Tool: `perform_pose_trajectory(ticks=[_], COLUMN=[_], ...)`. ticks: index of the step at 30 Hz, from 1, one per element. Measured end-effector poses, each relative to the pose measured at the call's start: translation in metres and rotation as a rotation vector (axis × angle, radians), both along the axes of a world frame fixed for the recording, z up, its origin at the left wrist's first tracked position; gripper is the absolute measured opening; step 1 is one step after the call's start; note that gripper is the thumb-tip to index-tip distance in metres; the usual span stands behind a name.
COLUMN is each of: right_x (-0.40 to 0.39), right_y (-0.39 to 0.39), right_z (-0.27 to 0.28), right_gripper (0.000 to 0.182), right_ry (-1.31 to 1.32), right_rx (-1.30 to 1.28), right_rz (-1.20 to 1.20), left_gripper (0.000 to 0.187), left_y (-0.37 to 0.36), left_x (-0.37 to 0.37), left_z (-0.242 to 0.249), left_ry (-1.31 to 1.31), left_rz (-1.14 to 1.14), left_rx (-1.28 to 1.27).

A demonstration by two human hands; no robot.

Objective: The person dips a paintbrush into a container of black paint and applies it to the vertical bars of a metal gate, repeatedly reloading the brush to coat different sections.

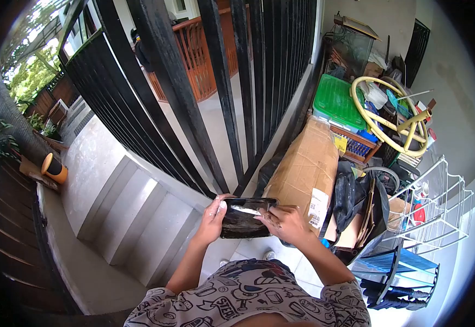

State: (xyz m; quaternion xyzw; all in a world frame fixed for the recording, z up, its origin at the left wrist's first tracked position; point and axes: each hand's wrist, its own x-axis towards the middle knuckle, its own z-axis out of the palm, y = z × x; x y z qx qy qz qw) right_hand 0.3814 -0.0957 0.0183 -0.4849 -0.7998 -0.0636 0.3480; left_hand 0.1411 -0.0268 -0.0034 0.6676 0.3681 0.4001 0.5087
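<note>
A dark rectangular tray-like object (243, 224) is held level in front of my body, with a streak of white material (245, 210) along its upper part. My left hand (213, 219) grips its left edge, thumb on top and fingers partly hidden. At the right side, my right hand (286, 222) has its fingers bent together at the end of the white streak; whitish smears show on the fingers. Whether those fingers pinch a small thing or the tray's edge is too small to tell.
Black metal bars (180, 92) stand ahead. Grey steps (134, 218) descend at the left. On the right are a long cardboard box (305, 163), a green-lidded bin (338, 101), a yellow tubular frame (382, 121) and a white wire rack (439, 207).
</note>
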Motion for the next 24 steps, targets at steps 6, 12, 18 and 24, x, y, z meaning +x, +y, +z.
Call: perform_pose_trajectory(ticks=[6,12,18,24], right_x=[-0.005,0.021,0.069,0.096], right_y=[0.007,0.002,-0.01,0.003], right_z=[0.006,0.033,0.044,0.029], right_gripper=[0.021,0.022,0.023,0.018], right_ry=[-0.008,0.0,0.002,-0.01], right_rx=[0.004,-0.144,-0.288,-0.245], right_rz=[0.055,0.005,-0.153,-0.22], left_gripper=[0.05,0.054,0.051,0.044], left_y=[0.003,0.01,0.01,0.017], left_x=[0.012,0.031,0.044,0.07], left_z=[-0.006,-0.001,0.008,-0.002], left_ry=[-0.259,-0.135,-0.217,-0.028], left_rz=[-0.008,0.155,0.145,0.116], left_rx=[-0.114,0.019,-0.033,0.134])
